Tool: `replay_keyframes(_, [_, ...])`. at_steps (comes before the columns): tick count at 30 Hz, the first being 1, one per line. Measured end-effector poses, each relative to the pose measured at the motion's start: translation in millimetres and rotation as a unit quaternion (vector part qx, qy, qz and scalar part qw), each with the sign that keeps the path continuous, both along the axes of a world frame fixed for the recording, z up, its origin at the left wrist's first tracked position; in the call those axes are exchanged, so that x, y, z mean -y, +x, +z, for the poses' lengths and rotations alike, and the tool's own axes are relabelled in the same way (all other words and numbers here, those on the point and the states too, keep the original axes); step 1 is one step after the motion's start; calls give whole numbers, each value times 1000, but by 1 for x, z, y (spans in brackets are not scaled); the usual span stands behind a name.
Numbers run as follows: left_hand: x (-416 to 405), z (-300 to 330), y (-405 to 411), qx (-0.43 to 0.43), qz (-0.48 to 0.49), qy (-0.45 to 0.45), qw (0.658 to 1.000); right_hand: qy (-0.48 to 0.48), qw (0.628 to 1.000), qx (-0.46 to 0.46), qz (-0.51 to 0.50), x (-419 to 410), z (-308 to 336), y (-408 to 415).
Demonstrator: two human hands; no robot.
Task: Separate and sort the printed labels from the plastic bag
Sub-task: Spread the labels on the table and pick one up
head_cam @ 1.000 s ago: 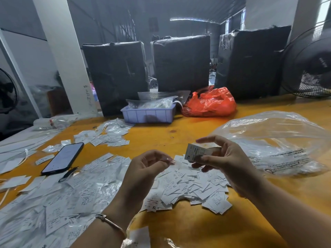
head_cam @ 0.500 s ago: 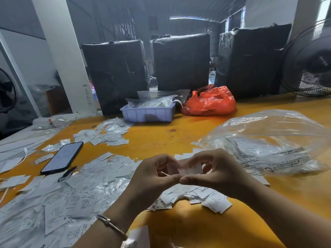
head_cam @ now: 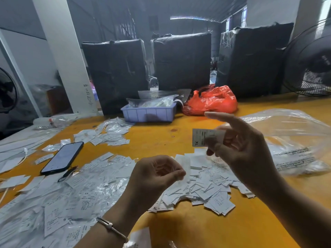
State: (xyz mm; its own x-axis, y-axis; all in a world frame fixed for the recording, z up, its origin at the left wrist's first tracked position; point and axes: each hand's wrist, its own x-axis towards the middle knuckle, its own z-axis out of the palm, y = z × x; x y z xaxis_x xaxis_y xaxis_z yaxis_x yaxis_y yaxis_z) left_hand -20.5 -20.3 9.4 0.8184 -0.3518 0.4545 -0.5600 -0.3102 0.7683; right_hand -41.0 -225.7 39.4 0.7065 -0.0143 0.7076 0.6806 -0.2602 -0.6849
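Note:
My right hand point(head_cam: 247, 153) is raised over the yellow table point(head_cam: 161, 140) and pinches a small white printed label point(head_cam: 198, 138) marked XL, with the forefinger stretched out. Lower and to the left, my left hand point(head_cam: 154, 178) is curled, thumb against forefinger, and seems to pinch a thin clear film that I can barely make out. Under both hands lies a pile of loose white labels point(head_cam: 206, 192). A large clear plastic bag point(head_cam: 293, 140) lies to the right of it. A heap of labels in clear sleeves point(head_cam: 71, 197) covers the left side.
A dark phone point(head_cam: 62, 157) and a black clip lie among the papers on the left. At the back stand a blue tray point(head_cam: 148, 114) with bags, a red plastic bag point(head_cam: 211, 101), black wrapped bales point(head_cam: 182, 59) and a fan point(head_cam: 311, 63).
My hands were joined over the pile half a second ago. They have parted: the right hand rose up and to the right with the XL label, and the left hand stayed low.

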Motion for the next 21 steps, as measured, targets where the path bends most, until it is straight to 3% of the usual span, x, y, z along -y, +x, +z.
replay_keyframes(4, [-1, -1, 0, 46, 14, 18, 999, -89, 994, 68, -19, -7, 3, -8])
replay_keyframes(7, [-1, -2, 1, 55, 16, 26, 998, -111, 992, 62, -12, -8, 1, -7])
replay_keyframes(15, [2, -2, -1, 54, 0, 41, 998, -116, 992, -11, 41, -7, 0, -2])
replay_keyframes(21, [2, 1, -2, 10, -32, 18, 999, -42, 992, -61, 105, -1, -1, 2])
